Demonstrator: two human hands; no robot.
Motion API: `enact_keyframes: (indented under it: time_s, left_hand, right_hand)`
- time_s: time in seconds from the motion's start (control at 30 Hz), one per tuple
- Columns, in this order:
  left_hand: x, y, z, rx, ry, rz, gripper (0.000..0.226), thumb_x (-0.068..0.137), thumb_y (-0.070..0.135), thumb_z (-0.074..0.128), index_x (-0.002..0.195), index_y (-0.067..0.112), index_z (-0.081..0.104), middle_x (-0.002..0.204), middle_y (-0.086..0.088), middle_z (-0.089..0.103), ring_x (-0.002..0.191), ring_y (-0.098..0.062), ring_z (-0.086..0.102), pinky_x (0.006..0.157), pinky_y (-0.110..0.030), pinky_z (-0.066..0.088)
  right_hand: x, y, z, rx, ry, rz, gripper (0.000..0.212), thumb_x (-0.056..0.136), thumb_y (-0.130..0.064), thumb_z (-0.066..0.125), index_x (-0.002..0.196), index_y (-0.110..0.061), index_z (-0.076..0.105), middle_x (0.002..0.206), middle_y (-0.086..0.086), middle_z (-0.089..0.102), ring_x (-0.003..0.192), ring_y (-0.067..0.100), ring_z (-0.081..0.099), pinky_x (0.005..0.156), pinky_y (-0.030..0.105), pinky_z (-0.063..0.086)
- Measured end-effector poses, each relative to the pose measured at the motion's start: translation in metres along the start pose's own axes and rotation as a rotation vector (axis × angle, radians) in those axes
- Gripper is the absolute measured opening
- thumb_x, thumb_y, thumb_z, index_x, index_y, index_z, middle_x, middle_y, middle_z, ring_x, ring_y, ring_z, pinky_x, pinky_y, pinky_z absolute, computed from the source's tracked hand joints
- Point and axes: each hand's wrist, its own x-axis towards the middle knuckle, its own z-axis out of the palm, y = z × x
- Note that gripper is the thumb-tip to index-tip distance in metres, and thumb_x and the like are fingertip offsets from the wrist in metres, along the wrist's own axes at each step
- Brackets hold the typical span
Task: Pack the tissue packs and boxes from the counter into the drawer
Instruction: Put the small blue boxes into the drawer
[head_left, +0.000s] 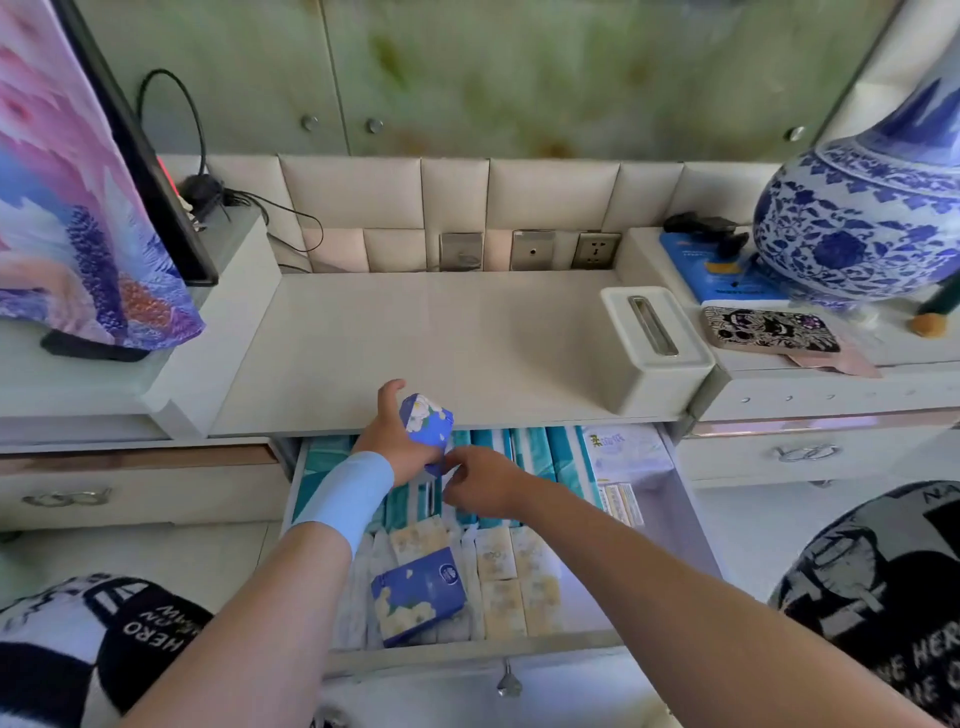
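- Tissue pack (426, 422), blue with white flowers, stands upright in the left hand (397, 441), over the back of the open drawer (467, 649) and just at the front edge of the worktop (415, 338)
- Fingers and thumb of the left hand curl round the pack; a light-blue sleeve (348, 493) covers that wrist
- Close beside it, the right hand (480, 480) has its fingertips at the pack's lower end; whether they pinch it or only touch it cannot be told
- Inside the drawer, teal packs (540, 452) stand in a row across the back, and a white bag (626, 452) fills the back right corner
- Nearer the front, a second blue pack (418, 595) lies flat on pale yellow small packs (511, 571)
- Pale and smooth, the worktop is sunk between two raised ledges; a white tissue box (654, 348) with a slot in its lid stands at its right end
- Padded cream panels (457, 192) line the back, with three wall plates (595, 249) low down
- On the right ledge a blue-and-white vase (862, 223) rests on a blue box (717, 270), and a patterned flat case (771, 330) lies in front of them
- On the left ledge a screen draped in pink and purple cloth (78, 208) stands, with a black cable (176, 114) looping behind it
- Shut side drawers with metal handles (67, 498) flank the open one
- Pale green cabinet doors with round knobs (311, 123) close the wall above
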Motion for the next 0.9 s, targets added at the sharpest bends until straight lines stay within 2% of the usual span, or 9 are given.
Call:
enact_keyframes:
  time_s: [0.1,0.2,0.27,0.37,0.53,0.63,0.73,0.8,0.9]
  left_hand:
    - [-0.016,0.009,0.005,0.064,-0.015,0.042,0.091,0.076,0.01,0.067,0.145,0.043,0.017,0.123,0.001,0.048,0.091,-0.025,0.056,0.061,-0.027,0.042]
    - [-0.025,0.01,0.009,0.085,-0.004,0.069,0.079,0.076,0.015,0.067,0.141,0.041,0.028,0.122,-0.001,0.052,0.092,-0.023,0.058,0.062,-0.027,0.041]
    - [-0.031,0.011,0.01,0.093,0.003,0.073,0.072,0.075,0.017,0.069,0.135,0.037,0.034,0.12,-0.001,0.054,0.093,-0.023,0.059,0.065,-0.027,0.043]
    - [-0.039,0.013,0.009,0.098,0.029,0.081,0.061,0.074,0.016,0.07,0.122,0.033,0.038,0.116,-0.001,0.055,0.09,-0.022,0.058,0.06,-0.025,0.043]
    - [-0.042,0.011,-0.002,0.037,0.129,0.087,0.055,0.072,0.015,0.07,0.111,0.034,0.037,0.112,-0.004,0.054,0.091,-0.026,0.059,0.072,-0.033,0.052]
    - [-0.041,0.006,-0.008,-0.006,0.189,0.089,0.054,0.074,0.011,0.069,0.111,0.031,0.036,0.113,-0.005,0.053,0.089,-0.027,0.058,0.068,-0.033,0.052]
    - [-0.043,0.0,-0.004,0.055,0.112,0.062,0.056,0.075,0.013,0.068,0.114,0.034,0.033,0.115,-0.003,0.051,0.091,-0.026,0.057,0.068,-0.032,0.05]
    - [-0.044,-0.004,0.002,0.112,0.028,0.022,0.061,0.076,0.015,0.068,0.12,0.033,0.031,0.111,-0.001,0.051,0.085,-0.023,0.057,0.063,-0.03,0.049]
    - [-0.042,-0.014,0.006,0.18,-0.066,-0.064,0.07,0.077,0.016,0.068,0.132,0.029,0.026,0.106,-0.002,0.053,0.077,-0.021,0.055,0.058,-0.027,0.046]
  right_hand:
    - [-0.026,0.011,0.012,-0.203,-0.13,-0.069,0.043,0.079,-0.032,0.076,0.12,-0.024,0.065,0.11,-0.003,0.064,0.098,0.017,0.063,0.085,0.029,0.051]
    - [-0.043,0.022,0.03,-0.421,-0.198,-0.144,0.069,0.07,-0.048,0.083,0.132,-0.03,0.057,0.128,-0.003,0.056,0.113,0.018,0.056,0.097,0.034,0.049]
    - [-0.046,0.03,0.043,-0.555,-0.123,-0.212,0.075,0.064,-0.052,0.085,0.13,-0.031,0.056,0.124,0.001,0.054,0.11,0.022,0.055,0.092,0.038,0.051]
    - [-0.052,0.035,0.054,-0.666,-0.047,-0.262,0.064,0.064,-0.045,0.083,0.119,-0.027,0.056,0.112,0.002,0.056,0.101,0.025,0.055,0.083,0.039,0.053]
    - [-0.06,0.035,0.022,-0.424,-0.024,-0.168,0.069,0.069,-0.038,0.082,0.126,-0.019,0.047,0.118,0.003,0.052,0.101,0.023,0.057,0.083,0.034,0.051]
    - [-0.058,0.042,-0.006,-0.249,0.096,-0.103,0.063,0.066,-0.038,0.083,0.114,-0.019,0.048,0.109,0.002,0.053,0.092,0.018,0.059,0.074,0.034,0.054]
    - [-0.051,0.052,-0.016,-0.134,0.234,-0.03,0.053,0.061,-0.036,0.08,0.101,-0.02,0.048,0.102,0.001,0.052,0.087,0.017,0.058,0.067,0.034,0.054]
    - [-0.045,0.057,-0.015,-0.192,0.262,0.024,0.06,0.061,-0.04,0.078,0.109,-0.02,0.049,0.112,0.003,0.051,0.099,0.021,0.054,0.08,0.039,0.054]
    - [-0.039,0.06,-0.005,-0.357,0.293,0.103,0.084,0.072,-0.04,0.071,0.143,-0.017,0.031,0.14,0.006,0.036,0.13,0.028,0.036,0.107,0.043,0.037]
